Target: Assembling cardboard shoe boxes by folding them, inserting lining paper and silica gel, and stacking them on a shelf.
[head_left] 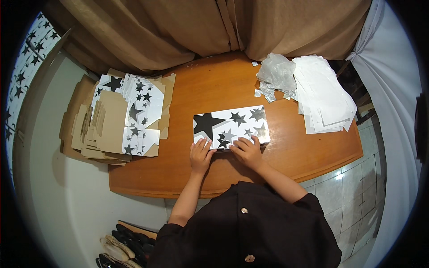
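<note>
A closed white cardboard box (230,124) printed with black and grey stars lies in front of me on the wooden table. At its near left corner, my left hand (201,155) has its fingertips on the top and its thumb along the front edge. To the right, my right hand (246,152) lies over the same front edge, fingers bent onto the lid and thumb low at the front. Both hands hold the box along its near side. The front face is mostly hidden under my hands.
Flattened star-printed box blanks (143,107) and brown cardboard pieces (111,127) are stacked on the left of the table (187,178). At the back right are a crumpled plastic bag (278,71), small silvery packets (268,92) and white paper sheets (321,96). A brown curtain (178,31) hangs behind.
</note>
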`<control>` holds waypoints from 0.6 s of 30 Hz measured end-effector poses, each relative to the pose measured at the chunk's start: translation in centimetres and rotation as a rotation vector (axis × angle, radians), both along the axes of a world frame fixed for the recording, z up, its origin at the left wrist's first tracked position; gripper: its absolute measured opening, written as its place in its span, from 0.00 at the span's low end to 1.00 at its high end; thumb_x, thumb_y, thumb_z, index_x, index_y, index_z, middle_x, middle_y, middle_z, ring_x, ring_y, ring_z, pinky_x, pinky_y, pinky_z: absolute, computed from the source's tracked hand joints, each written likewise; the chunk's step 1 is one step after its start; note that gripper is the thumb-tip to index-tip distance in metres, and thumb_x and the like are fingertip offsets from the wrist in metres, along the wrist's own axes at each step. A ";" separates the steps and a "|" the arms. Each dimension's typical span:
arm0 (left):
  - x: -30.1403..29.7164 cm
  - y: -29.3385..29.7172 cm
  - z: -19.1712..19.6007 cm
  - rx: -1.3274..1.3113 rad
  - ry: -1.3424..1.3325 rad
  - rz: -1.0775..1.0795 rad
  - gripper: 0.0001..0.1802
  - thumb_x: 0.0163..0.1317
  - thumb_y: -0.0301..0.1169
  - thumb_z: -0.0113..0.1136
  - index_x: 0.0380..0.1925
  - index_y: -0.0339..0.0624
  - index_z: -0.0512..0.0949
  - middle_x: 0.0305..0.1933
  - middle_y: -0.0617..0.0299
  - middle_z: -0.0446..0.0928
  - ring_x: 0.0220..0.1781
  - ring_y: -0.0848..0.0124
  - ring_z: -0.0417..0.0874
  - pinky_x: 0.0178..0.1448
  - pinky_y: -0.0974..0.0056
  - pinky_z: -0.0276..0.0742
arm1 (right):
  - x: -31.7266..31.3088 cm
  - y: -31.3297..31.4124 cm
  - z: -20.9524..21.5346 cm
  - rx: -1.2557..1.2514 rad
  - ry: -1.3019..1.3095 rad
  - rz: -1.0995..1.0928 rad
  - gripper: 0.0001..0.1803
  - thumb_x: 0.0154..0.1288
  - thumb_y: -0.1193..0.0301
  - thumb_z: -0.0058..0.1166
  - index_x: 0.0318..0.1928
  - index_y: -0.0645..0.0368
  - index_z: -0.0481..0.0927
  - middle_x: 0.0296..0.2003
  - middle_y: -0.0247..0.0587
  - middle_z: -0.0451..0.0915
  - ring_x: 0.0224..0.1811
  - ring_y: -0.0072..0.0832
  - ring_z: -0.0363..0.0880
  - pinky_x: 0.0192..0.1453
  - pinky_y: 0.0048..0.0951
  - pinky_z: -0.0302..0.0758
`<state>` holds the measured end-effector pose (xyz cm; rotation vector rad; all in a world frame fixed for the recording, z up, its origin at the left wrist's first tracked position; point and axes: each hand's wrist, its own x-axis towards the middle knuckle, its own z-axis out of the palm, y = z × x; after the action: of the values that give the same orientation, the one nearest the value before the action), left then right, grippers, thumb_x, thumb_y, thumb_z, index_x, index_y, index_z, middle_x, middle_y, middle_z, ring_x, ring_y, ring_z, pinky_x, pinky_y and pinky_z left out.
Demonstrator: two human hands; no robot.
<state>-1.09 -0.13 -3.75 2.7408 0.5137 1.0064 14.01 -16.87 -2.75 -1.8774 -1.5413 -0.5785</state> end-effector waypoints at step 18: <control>-0.3 -0.5 1.0 -0.037 0.032 0.045 0.19 0.55 0.38 0.60 0.47 0.48 0.76 0.55 0.59 0.71 0.60 0.59 0.68 0.64 0.45 0.55 | 8.9 1.4 4.4 -0.050 0.486 -0.056 0.21 0.61 0.58 0.52 0.49 0.58 0.76 0.49 0.47 0.76 0.54 0.42 0.72 0.58 0.40 0.63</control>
<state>-1.43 -0.61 -2.71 2.7288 0.5951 0.9544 22.90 -15.51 1.62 -1.9229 -1.1944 -0.0901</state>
